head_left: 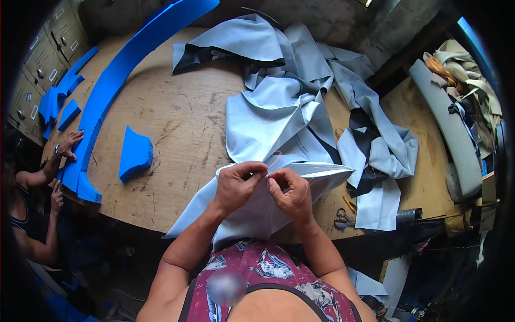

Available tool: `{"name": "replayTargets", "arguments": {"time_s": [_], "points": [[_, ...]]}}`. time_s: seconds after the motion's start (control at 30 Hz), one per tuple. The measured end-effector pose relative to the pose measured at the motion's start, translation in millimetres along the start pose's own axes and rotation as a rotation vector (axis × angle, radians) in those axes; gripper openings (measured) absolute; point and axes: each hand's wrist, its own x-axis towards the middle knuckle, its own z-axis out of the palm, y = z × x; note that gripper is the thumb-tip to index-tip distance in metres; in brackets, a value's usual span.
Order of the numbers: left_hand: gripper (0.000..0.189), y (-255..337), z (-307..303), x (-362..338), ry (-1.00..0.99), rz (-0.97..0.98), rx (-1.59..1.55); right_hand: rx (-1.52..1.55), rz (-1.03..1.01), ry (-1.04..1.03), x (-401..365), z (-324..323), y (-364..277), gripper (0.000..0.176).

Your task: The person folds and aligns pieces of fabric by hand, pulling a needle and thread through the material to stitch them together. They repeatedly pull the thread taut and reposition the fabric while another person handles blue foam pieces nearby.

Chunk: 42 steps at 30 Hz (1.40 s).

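Note:
Light grey fabric (268, 121) with black backing lies in folds over the middle and right of the table, and part of it hangs over the front edge near my body. My left hand (238, 185) is closed in a pinch at the fabric's seam. Close beside it, my right hand (289, 193) pinches at the same seam, with fingertips nearly touching the left ones. What lies between the fingertips is too small to make out. A pale raised seam runs rightward from my hands to a pointed end of the fabric.
Scissors (342, 219), a yellow pencil-like item (349, 204) and a dark roll (409, 214) lie front right. Blue foam pieces (110, 80) cover the left, where a co-worker's hand (70, 145) rests. A grey padded piece (448, 129) stands at right.

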Motion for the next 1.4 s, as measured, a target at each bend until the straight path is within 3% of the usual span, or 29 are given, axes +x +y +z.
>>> {"name": "replayTargets", "arguments": {"time_s": [0.03, 0.1, 0.17, 0.23, 0.27, 0.37, 0.43, 0.5, 0.57, 0.67, 0.7, 0.77, 0.8, 0.83, 0.9, 0.97, 1.03, 1.1, 1.2, 1.23, 1.3, 1.37, 1.4], "points": [[0.015, -0.9, -1.8, 0.2, 0.001, 0.001, -0.004, -0.004, -0.001, -0.001, 0.8, -0.6, 1.3, 0.011], [0.015, 8.3, -6.2, -0.1, -0.099, 0.354, 0.541, 0.044, 0.035, 0.029, 0.3, -1.5, 5.2, 0.012], [0.016, 7.2, -6.0, -2.4, -0.133, 0.373, 0.588, 0.058, 0.027, 0.036, 1.5, -0.9, 8.3, 0.011], [0.02, 1.4, -3.1, -4.5, -0.293, -0.235, -0.295, 0.073, 0.018, 0.046, 0.9, 1.8, 8.5, 0.011], [0.021, 23.2, -8.7, -2.1, -0.307, -0.468, -0.398, 0.075, -0.025, 0.096, -2.5, 6.8, 6.9, 0.011], [0.019, 13.1, -9.6, -1.1, -0.216, -0.517, -0.552, 0.146, -0.122, 0.183, -10.3, 15.8, 7.7, 0.013], [0.019, 10.9, -6.2, -1.8, -0.194, -0.493, -0.537, 0.083, -0.214, 0.18, -13.0, 17.8, 12.3, 0.016], [0.018, 7.8, -7.1, -3.7, -0.155, -0.51, -0.528, 0.051, -0.179, 0.197, -14.2, 14.2, 11.4, 0.014], [0.018, 9.1, -7.2, -4.4, -0.154, -0.511, -0.505, 0.202, 0.104, 0.049, -19.2, 4.0, -3.6, 0.008], [0.017, 12.4, -6.5, -5.1, -0.122, -0.501, -0.487, 0.065, -0.065, -0.168, -25.6, -18.2, -24.8, 0.011], [0.017, 11.6, -9.0, -6.0, -0.069, -0.488, -0.493, 0.057, -0.055, -0.138, -31.2, -24.1, -26.3, 0.011], [0.016, -0.3, -19.9, -3.1, -0.055, -0.495, -0.52, 0.079, -0.285, -0.179, -41.9, -37.5, -25.9, 0.014], [0.015, -1.1, -25.0, -1.7, -0.029, -0.485, -0.537, 0.195, -0.168, -0.166, -49.6, -47.3, -21.0, 0.019], [0.014, -1.2, -28.7, -0.1, -0.004, -0.474, -0.556, 0.231, -0.102, -0.082, -57.1, -56.8, -9.2, 0.024], [0.014, 4.5, -33.5, 0.8, -0.061, -0.471, -0.477, 0.342, 0.251, 0.166, -65.7, -72.3, -10.1, 0.027], [0.013, 17.9, -31.1, -2.4, -0.124, -0.463, -0.394, 0.307, 0.223, 0.322, -69.0, -76.9, 6.0, 0.033], [0.013, 29.7, -25.5, -1.9, -0.152, -0.287, 0.099, 0.218, 0.287, 0.394, -76.5, -83.3, 16.2, 0.037], [0.011, 15.2, -26.2, 0.9, 0.053, -0.087, 0.201, 0.129, 0.231, 0.57, -75.8, -91.3, 29.2, 0.037], [0.014, -1.2, -32.1, 4.6, -0.004, -0.081, 0.156, 0.215, 0.218, 0.58, -76.2, -90.5, 32.8, 0.037], [0.016, -7.3, -32.7, 5.2, 0.058, -0.059, 0.13, 0.218, 0.216, 0.615, -77.4, -88.9, 30.2, 0.037], [0.02, -1.1, -35.3, 10.5, 0.113, -0.022, 0.12, 0.314, 0.25, 0.481, -74.0, -84.2, 20.3, 0.035], [0.029, 14.9, -39.4, 6.3, -0.09, -0.103, 0.195, 0.3, 0.281, 0.378, -74.5, -82.2, -1.0, 0.034], [0.035, 34.3, -28.4, -0.2, -0.204, -0.076, 0.291, 0.307, 0.229, 0.202, -75.4, -78.3, -14.7, 0.034]]}}
